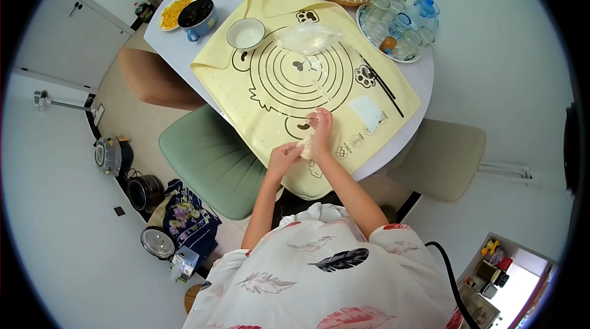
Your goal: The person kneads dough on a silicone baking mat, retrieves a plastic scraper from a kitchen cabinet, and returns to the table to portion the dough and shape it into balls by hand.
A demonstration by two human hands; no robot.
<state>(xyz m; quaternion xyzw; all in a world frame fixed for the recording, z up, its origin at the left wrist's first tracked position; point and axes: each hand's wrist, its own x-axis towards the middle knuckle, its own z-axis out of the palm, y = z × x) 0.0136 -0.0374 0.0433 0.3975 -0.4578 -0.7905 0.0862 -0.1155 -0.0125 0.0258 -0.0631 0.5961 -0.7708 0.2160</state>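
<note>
Near the front edge of the yellow bear-print mat (246,98), a pale lump of dough (305,148) sits between my hands. The fingertips of my left hand (285,159) pinch it from the left. My right hand (321,131) lies against its other side, fingers curled toward the far side of the table; the palm covers part of the lump. Farther up the mat are a white bowl (246,35) and a clear plastic bag (309,38) with something pale in it. A white sheet (367,112) and black chopsticks (382,88) lie to the right.
At the back left stand a plate of yellow shreds (175,14) and a blue pot (200,17) with dark contents. A tray of glasses (390,52) and a basket (344,1) holding a plastic package occupy the back right. Chairs (212,160) surround the round table (424,80).
</note>
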